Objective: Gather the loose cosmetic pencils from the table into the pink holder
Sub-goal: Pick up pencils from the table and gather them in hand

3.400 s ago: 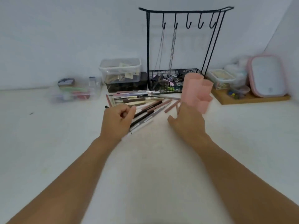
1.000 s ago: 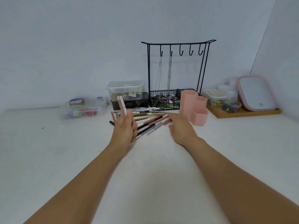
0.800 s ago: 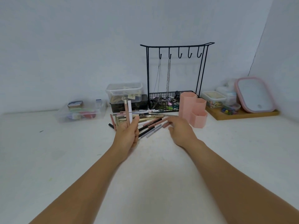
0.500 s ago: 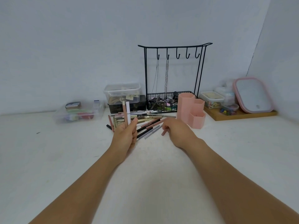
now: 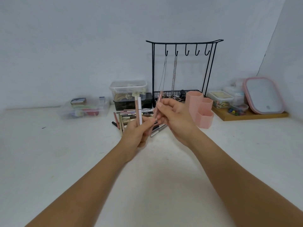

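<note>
**Both hands lifted over the pencil pile, each gripping pencils**

The left hand is raised above the bench, its fingers curled round a white pencil and a pink one beside it, both standing nearly upright. The right hand is just beside it, thumb and fingers pinching a slim pink pencil that tilts slightly and whose lower end reaches down to the left hand's fingertips. Whether that end touches them is hard to tell.

The loose pencils lie in a heap toward the back middle of the bench, directly behind and under the hands, which hide much of the pile. The pink holder, three joined hexagonal cups, stands upright just right of the heap, near the right hand; its insides cannot be seen from this angle.

Along the back edge, against the wall, stand a clear box at the left, a stacked clear tub on a dark box, and a black wire rack with chains on its hooks. In the back right corner a wooden tray carries small containers and a pink-rimmed mirror. The front half and left side of the bench are open white surface, crossed only by the two forearms, which the lower frame edge cuts off.
</note>
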`<action>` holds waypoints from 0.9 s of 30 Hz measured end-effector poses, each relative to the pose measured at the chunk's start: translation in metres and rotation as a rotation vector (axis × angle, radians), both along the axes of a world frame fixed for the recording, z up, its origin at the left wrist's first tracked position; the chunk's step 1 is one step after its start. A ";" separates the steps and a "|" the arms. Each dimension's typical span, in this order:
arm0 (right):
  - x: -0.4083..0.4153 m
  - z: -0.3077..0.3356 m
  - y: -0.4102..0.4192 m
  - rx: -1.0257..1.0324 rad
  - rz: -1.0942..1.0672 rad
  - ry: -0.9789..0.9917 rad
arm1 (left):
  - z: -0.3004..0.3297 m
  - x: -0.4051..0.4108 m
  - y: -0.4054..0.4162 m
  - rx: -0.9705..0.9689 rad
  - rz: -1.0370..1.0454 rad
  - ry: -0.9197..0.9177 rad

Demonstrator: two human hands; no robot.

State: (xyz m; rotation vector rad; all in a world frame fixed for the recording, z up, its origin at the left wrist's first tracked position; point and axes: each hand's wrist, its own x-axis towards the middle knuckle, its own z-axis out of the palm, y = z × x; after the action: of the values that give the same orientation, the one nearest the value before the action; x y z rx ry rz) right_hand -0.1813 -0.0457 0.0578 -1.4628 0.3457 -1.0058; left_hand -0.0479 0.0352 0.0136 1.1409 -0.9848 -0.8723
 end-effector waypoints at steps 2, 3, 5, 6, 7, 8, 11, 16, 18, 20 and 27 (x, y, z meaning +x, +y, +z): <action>0.005 -0.004 0.006 0.041 0.044 -0.001 | 0.000 -0.003 0.000 0.021 -0.062 0.006; 0.007 -0.007 0.007 0.041 0.042 0.011 | 0.001 -0.004 -0.001 0.042 -0.089 0.017; 0.012 -0.015 0.010 -0.001 0.016 0.067 | -0.001 -0.005 -0.002 0.107 -0.117 0.019; 0.013 -0.018 0.010 -0.036 0.002 0.100 | -0.002 -0.005 -0.002 0.139 -0.112 0.007; 0.015 -0.020 0.009 -0.064 -0.005 0.115 | -0.003 -0.006 -0.003 0.160 -0.093 -0.002; 0.015 -0.022 0.007 -0.083 -0.023 0.118 | -0.004 -0.005 -0.003 0.165 -0.067 -0.004; 0.008 -0.024 -0.013 -0.244 -0.253 0.201 | -0.001 0.002 -0.004 0.106 0.040 0.034; -0.016 -0.046 -0.042 -0.684 -0.401 0.765 | 0.008 0.024 -0.001 0.083 0.203 0.156; -0.016 -0.049 -0.043 -0.730 -0.326 0.855 | 0.006 0.026 0.000 0.106 0.217 0.160; -0.014 -0.046 -0.042 -0.755 -0.294 0.880 | 0.004 0.026 0.001 0.123 0.204 0.152; -0.013 -0.041 -0.041 -0.853 -0.239 0.952 | 0.004 0.022 0.001 0.163 0.197 0.090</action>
State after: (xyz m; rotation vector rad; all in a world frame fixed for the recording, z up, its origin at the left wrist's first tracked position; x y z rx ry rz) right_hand -0.1940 -0.0867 0.0170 -2.7064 0.8477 -0.5673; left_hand -0.0259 0.0366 0.0179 1.3017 -0.7240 -0.8475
